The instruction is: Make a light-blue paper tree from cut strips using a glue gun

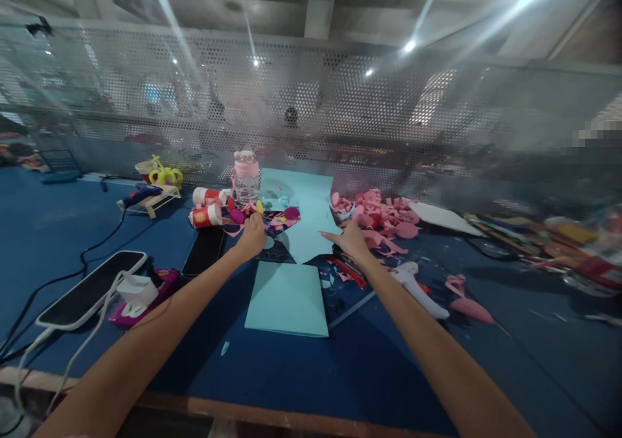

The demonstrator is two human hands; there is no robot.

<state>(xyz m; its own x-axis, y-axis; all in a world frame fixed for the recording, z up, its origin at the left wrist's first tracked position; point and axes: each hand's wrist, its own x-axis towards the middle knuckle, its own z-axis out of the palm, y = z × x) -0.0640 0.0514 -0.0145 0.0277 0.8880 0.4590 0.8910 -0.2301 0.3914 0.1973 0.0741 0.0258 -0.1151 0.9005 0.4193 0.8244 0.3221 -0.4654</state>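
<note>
Reaching across the blue table (340, 373), both bare arms extend toward a large light-blue foam sheet (311, 221) that lies flat at the far middle of the work surface, its near edge cut to a ragged point. Left hand (253, 236): curled, knuckles up, resting at the sheet's left edge over small coloured cut-outs (284, 216); whether it pinches anything cannot be told. Right hand (350, 238): fingers (330, 235) extended and flat, index pointing left, tips on or just at the sheet's right edge, nothing enclosed. Item, by judgement: thin, very light, soft and bendable, likely to crease or tear if tugged at the point; best taken at a straight side edge with a flat pinch, or pinned with a palm. A second, smaller light-blue rectangle (287, 299) lies nearer, between the forearms. Adjacent: pink scraps (383, 218) to the right, a pink-lidded bottle (246, 179) behind, red-and-white cups (207, 215) lying on their sides, a glue gun (140, 196) far left, a dark tablet (90, 289) near left.
</note>
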